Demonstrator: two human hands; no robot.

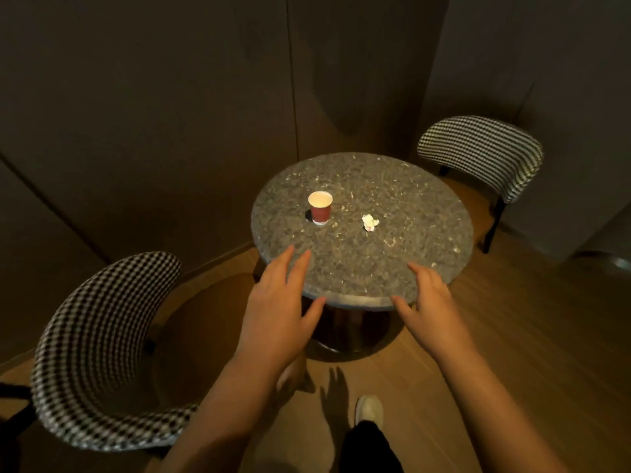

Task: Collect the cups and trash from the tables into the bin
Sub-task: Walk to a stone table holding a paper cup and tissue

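A red paper cup with a white inside stands upright on the left part of a round speckled stone table. To its right lies a small crumpled white paper scrap. My left hand reaches forward over the table's near left edge, fingers straight and spread, holding nothing. Over the near right edge hovers my right hand, its fingers relaxed and empty. Both hands are well short of the cup and the scrap. No bin is in view.
A houndstooth-patterned chair stands at the near left and another chair at the far right of the table. Dark wall panels close off the back. The floor is wood; my shoe is below the table's pedestal base.
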